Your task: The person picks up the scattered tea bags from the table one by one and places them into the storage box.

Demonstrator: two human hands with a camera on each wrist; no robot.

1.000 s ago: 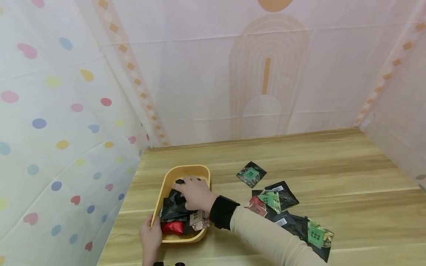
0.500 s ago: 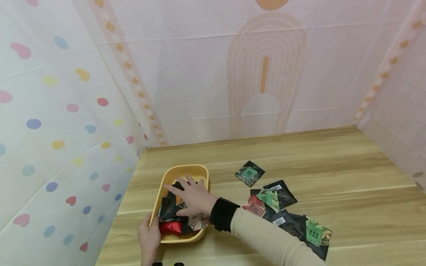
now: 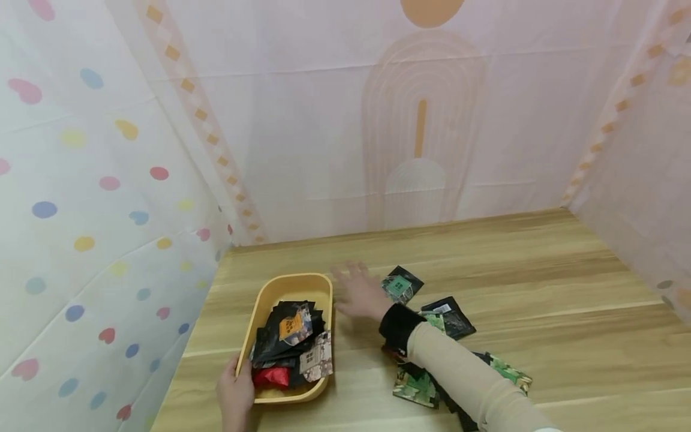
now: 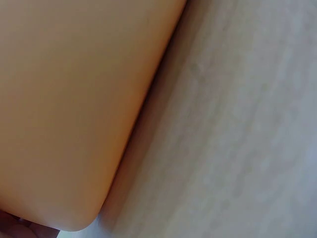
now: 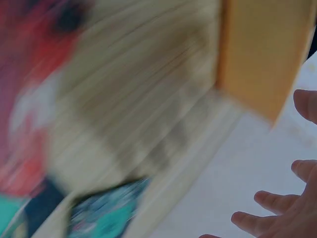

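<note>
Grasping one yellow basket (image 3: 303, 290) is the left of two hands (image 3: 236, 387), the right (image 3: 363, 295) spread free beside it.

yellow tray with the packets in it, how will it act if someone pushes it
The yellow tray is probably stiff: its wall shows no bend where the left hand grips it. Broad and flat on the wooden table, it would likely slide before tipping. The packets, loosely heaped, may shift.

The left hand (image 3: 236, 389) grips; the right hand (image 3: 361, 294) hovers, splayed.
</note>
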